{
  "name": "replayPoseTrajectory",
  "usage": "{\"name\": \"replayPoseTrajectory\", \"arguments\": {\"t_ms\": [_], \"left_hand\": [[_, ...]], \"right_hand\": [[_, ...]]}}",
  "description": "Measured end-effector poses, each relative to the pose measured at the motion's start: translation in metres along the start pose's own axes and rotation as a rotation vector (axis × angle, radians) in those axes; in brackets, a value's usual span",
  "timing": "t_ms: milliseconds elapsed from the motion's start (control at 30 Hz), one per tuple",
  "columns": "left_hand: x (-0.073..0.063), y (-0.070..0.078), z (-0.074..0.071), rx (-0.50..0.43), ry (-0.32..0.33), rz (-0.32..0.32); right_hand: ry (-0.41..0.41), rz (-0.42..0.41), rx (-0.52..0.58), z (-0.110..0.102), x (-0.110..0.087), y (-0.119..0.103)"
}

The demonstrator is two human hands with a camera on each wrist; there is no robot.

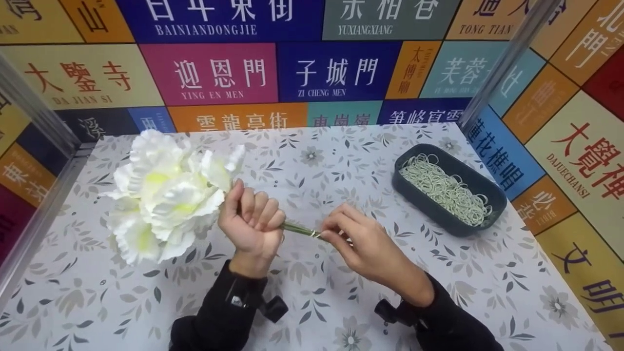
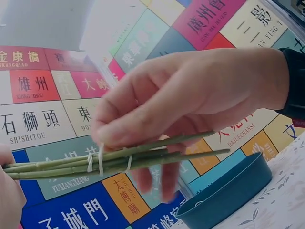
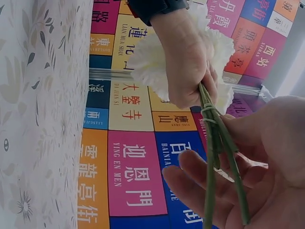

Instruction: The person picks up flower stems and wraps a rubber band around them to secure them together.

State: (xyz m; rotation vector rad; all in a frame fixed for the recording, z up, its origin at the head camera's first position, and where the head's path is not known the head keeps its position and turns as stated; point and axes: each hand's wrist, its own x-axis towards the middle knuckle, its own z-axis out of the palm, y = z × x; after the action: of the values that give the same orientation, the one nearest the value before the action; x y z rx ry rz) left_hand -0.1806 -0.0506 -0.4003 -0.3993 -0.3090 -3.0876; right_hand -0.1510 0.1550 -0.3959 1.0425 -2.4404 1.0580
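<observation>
My left hand grips a bunch of white artificial flowers by the stems, just below the ruffled blooms, which point left. The green stems stick out from the fist toward my right hand. A pale rubber band is looped around the stems, with strands lying apart along them. Thumb and forefinger of the right hand pinch a strand of it against the stems in the left wrist view. In the right wrist view, the stem ends spread across the right palm, its other fingers loosely bent.
A dark oblong box at the right of the table holds a heap of pale rubber bands. A floral-patterned cloth covers the table. Panels with coloured lettered tiles stand behind and at both sides, joined by clear corner strips.
</observation>
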Motion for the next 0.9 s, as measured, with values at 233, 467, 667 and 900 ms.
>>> {"name": "replayPoseTrajectory", "arguments": {"t_ms": [233, 467, 667, 900], "left_hand": [[0.002, 0.002, -0.006, -0.027, 0.083, 0.002], [0.003, -0.003, -0.011, -0.079, 0.105, -0.046], [0.002, -0.008, -0.009, -0.043, 0.121, -0.057], [0.005, -0.008, -0.007, 0.0, 0.143, -0.093]], "right_hand": [[-0.211, 0.077, -0.137, -0.003, -0.003, -0.001], [-0.306, 0.108, -0.25, 0.001, -0.005, -0.002], [-0.323, 0.139, -0.223, 0.01, -0.006, -0.001], [-0.332, 0.181, -0.119, 0.022, -0.006, 0.0]]}}
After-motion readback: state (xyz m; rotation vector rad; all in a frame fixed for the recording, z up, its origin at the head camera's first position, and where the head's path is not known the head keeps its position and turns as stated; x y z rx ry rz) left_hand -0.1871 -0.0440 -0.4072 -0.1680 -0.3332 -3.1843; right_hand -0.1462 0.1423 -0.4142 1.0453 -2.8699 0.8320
